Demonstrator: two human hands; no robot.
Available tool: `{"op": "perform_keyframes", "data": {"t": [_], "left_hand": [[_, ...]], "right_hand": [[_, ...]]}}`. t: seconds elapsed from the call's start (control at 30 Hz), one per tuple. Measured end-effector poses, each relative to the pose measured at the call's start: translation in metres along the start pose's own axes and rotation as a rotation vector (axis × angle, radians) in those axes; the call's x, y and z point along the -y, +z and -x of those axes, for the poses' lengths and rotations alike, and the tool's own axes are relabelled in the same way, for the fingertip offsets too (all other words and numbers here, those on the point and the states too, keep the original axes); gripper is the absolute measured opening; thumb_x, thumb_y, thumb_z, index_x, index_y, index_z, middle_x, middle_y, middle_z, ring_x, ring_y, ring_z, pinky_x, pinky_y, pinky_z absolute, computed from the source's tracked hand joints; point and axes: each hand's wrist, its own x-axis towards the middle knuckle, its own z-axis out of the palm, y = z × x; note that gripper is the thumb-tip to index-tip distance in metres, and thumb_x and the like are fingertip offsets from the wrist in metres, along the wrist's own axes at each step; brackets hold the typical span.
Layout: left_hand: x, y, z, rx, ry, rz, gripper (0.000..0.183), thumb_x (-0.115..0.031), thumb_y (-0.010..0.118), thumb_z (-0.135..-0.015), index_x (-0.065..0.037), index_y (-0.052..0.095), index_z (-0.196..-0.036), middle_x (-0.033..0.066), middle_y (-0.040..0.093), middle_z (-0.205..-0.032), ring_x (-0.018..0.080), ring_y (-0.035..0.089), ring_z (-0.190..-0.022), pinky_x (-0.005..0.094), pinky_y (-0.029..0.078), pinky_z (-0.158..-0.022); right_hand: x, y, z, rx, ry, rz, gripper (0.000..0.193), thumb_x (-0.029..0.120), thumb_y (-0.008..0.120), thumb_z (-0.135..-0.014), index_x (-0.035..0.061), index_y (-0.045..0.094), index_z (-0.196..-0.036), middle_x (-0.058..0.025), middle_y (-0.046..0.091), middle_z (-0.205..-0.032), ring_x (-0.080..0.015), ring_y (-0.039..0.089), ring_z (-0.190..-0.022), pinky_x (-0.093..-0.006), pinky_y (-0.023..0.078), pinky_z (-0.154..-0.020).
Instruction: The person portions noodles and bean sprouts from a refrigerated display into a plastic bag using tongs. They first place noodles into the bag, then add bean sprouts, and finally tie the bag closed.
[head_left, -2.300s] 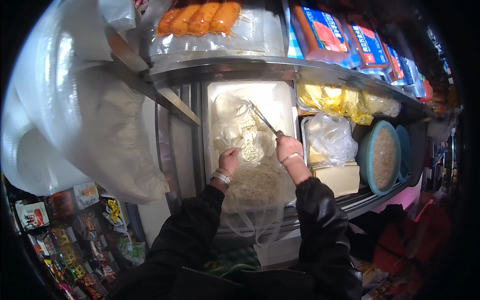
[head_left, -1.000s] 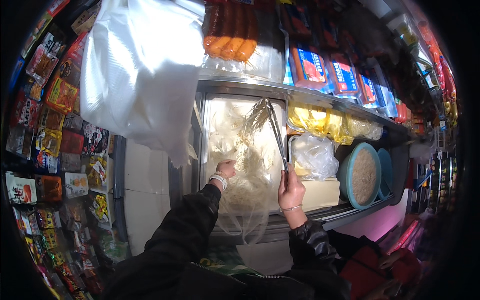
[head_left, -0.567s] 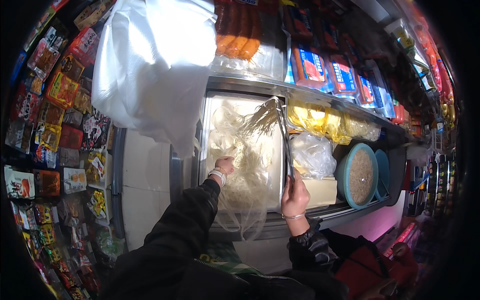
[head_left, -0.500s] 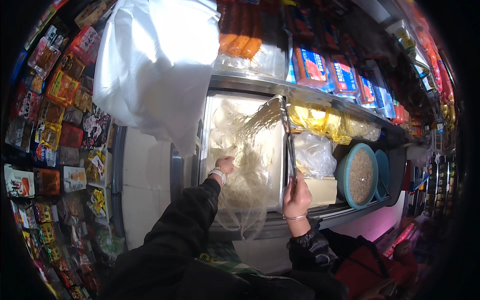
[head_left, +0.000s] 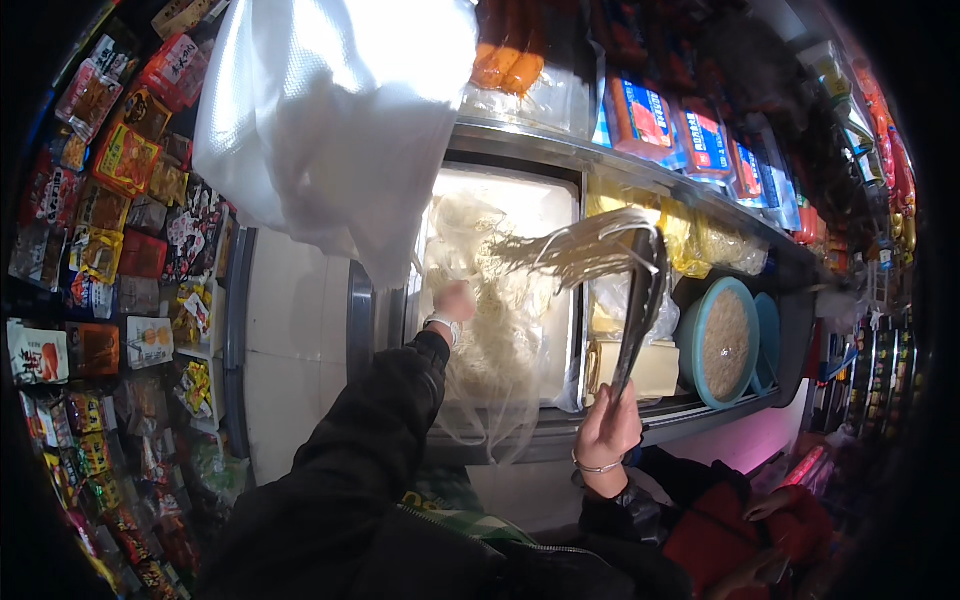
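Note:
My right hand (head_left: 608, 428) is wrapped round the handles of long metal tongs (head_left: 636, 318), which stand raised over the right side of the white bin (head_left: 570, 300). Pale thin noodle strands (head_left: 585, 247) hang from the tongs' tips and trail left over the bin. Inside the bin, a clear plastic bag (head_left: 492, 405) lies with pale noodles about it, its edge drooping over the near rim. My left hand (head_left: 455, 302), somewhat blurred, is closed at the left edge of this bag. How its fingertips grip the plastic is hard to see.
A stack of white plastic bags (head_left: 330, 140) hangs at the upper left. Right of the bin are folded yellowish sheets (head_left: 640, 370) and a teal tub (head_left: 722, 345) of pale grains. Blue-and-red packages (head_left: 640, 115) line the shelf behind. Another person in red (head_left: 755, 535) is at lower right.
The tongs and noodles have swung right and toward me, with the strands now stretched sideways past the bin's right rim. My left hand has shifted slightly up and stays by the bag.

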Motion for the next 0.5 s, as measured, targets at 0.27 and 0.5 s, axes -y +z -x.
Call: {"op": "perform_keyframes", "data": {"t": [0.27,0.5], "left_hand": [[-0.064,0.006,0.022,-0.142,-0.310,0.454,0.027,-0.022,0.056,-0.095,-0.004,0.066,-0.111,0.0050,0.059,-0.068,0.0137,0.050,-0.044,0.0288,0.043,-0.041],[-0.063,0.002,0.037,-0.114,-0.302,0.382,0.026,-0.022,0.057,-0.094,-0.005,0.067,-0.111,0.0043,0.060,-0.069,0.0143,0.052,-0.044,0.0287,0.044,-0.041]], "right_hand": [[-0.024,0.040,0.068,0.243,0.118,-0.010,0.031,0.002,0.065,-0.085,-0.0033,0.061,-0.115,-0.0172,0.062,-0.071,-0.0318,0.060,-0.056,-0.0365,0.049,-0.054],[-0.035,0.082,0.076,0.234,0.230,-0.056,0.029,0.006,0.064,-0.087,0.0006,0.061,-0.115,-0.0215,0.064,-0.079,-0.0374,0.064,-0.067,-0.0396,0.051,-0.058]]}}
